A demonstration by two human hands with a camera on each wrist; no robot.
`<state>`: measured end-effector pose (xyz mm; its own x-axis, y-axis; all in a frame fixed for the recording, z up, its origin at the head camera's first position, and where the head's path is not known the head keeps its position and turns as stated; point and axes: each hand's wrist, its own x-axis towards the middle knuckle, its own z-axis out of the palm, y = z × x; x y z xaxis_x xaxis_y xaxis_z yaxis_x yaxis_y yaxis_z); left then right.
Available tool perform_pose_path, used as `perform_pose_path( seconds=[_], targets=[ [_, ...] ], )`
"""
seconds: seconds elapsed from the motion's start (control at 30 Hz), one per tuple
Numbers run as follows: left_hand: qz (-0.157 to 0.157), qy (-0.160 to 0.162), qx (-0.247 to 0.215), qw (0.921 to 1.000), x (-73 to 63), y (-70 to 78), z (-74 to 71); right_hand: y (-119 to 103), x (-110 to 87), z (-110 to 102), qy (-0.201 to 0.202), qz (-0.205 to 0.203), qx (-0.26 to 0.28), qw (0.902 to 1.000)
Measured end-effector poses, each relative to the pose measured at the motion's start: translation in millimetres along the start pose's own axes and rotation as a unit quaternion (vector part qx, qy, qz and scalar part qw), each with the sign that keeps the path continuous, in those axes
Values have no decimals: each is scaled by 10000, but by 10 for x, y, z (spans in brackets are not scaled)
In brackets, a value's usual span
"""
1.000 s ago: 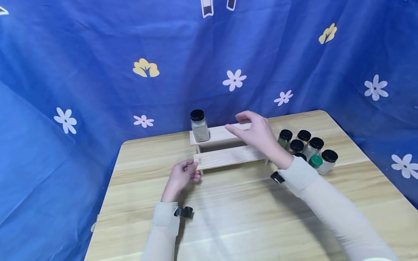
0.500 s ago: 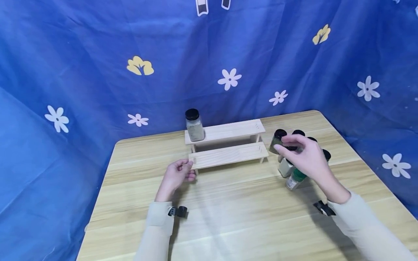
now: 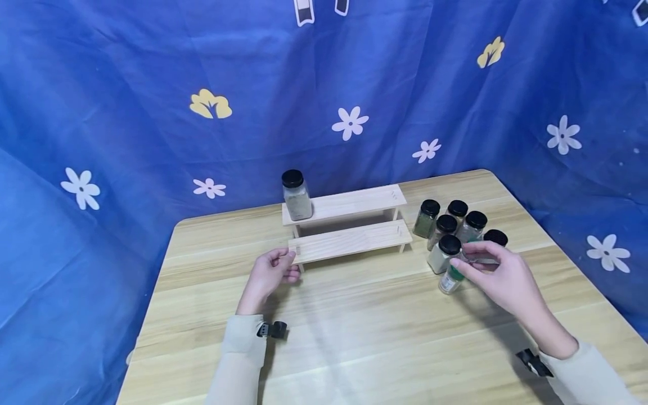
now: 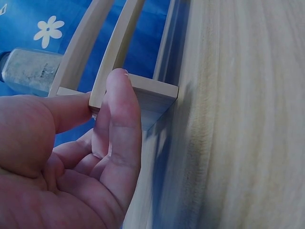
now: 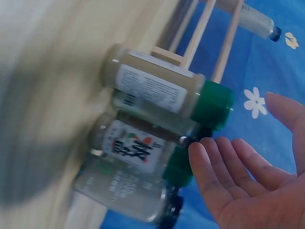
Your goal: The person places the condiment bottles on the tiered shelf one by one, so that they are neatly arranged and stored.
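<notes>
A two-tier wooden shelf rack stands at the back of the table. My left hand pinches the left end of its lower board between thumb and fingers, as the left wrist view shows. One black-capped jar of pale powder stands at the left of the upper board. On the right, my right hand is spread at a small green-capped jar, its thumb overlapping the cap. In the right wrist view, the thumb and fingers are parted, with fingertips close to the green caps of two labelled jars.
Several black-capped spice jars crowd the table right of the rack, some behind my right hand. A blue patterned curtain hangs along the back and sides. The wooden table extends toward me.
My right hand has moved from above the rack, right and down to the jar cluster, its fingers apart throughout. The left hand keeps its hold on the rack. The view has shifted slightly right.
</notes>
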<state>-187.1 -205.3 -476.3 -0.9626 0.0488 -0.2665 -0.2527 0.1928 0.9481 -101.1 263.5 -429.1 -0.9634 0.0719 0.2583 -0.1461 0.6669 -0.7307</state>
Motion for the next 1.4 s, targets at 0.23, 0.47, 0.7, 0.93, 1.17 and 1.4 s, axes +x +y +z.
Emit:
perform_pose_path(
  seconds=[0.23, 0.47, 0.7, 0.93, 1.17, 1.4],
  targets=[
    [-42, -6, -57, 10000, -7, 4, -22, 143, -98, 98, -392, 133, -130, 9991],
    [-51, 42, -42, 10000, -10, 0, -21, 262, -139, 191, -579, 129, -611, 9964],
    [-31, 81, -15, 10000, -37, 8, -37, 237, -158, 261, -520, -172, -656, 9963],
    [95, 90, 55, 9999, -40, 21, -32, 34, -112, 345, -459, -596, -401, 9964],
    [120, 91, 2, 9999, -31, 4, -34, -339, 110, 472, -549, -918, -156, 9941],
    [60, 70, -88, 9999, -51, 0, -15, -792, 558, 747, -619, -1051, 227, 9923]
  ],
)
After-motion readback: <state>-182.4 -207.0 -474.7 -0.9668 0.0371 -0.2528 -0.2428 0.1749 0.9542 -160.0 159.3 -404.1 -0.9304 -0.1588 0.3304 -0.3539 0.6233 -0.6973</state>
